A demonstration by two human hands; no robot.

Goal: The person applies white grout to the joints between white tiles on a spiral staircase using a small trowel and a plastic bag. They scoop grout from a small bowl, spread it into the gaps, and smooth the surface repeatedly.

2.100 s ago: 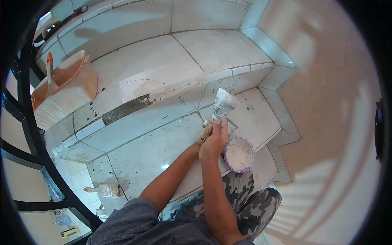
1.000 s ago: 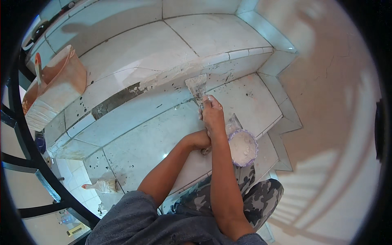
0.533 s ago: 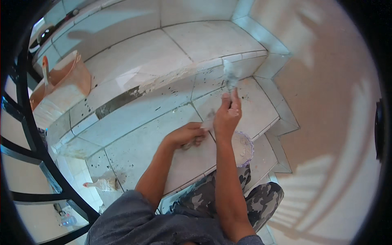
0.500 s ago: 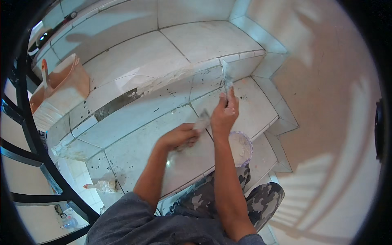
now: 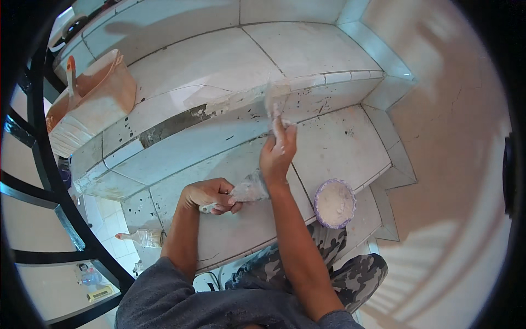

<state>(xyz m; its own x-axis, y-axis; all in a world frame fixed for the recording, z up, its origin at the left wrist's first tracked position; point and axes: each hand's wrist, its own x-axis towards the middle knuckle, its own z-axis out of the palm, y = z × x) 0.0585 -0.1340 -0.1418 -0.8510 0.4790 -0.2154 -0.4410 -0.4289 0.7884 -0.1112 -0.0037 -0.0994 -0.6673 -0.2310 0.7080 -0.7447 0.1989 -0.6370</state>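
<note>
My left hand point(image 5: 211, 196) grips a wide, plaster-smeared putty knife point(image 5: 246, 189), its blade pointing right toward my right wrist. Higher up, my right hand point(image 5: 278, 153) holds another putty knife point(image 5: 274, 98), blurred, with the blade up at the white-patched edge point(image 5: 235, 100) of the upper step; whether it touches is unclear. Dark, exposed material point(image 5: 173, 124) runs along that edge to the left. A purple-rimmed tub point(image 5: 335, 203) of white compound sits right of my right forearm, on the lower tiled step point(image 5: 337, 142).
An orange-pink bucket point(image 5: 109, 98) with a brush handle stands at upper left. A paintbrush point(image 5: 147, 238) lies at lower left beside a black railing point(image 5: 49, 192). My camouflage-clad legs point(image 5: 356, 274) are below; a beige wall point(image 5: 449, 153) borders the steps on the right.
My left hand has moved leftward with its knife, away from my right hand. My right hand has risen since two seconds ago and lately shifted left, its blade nearer the patched edge.
</note>
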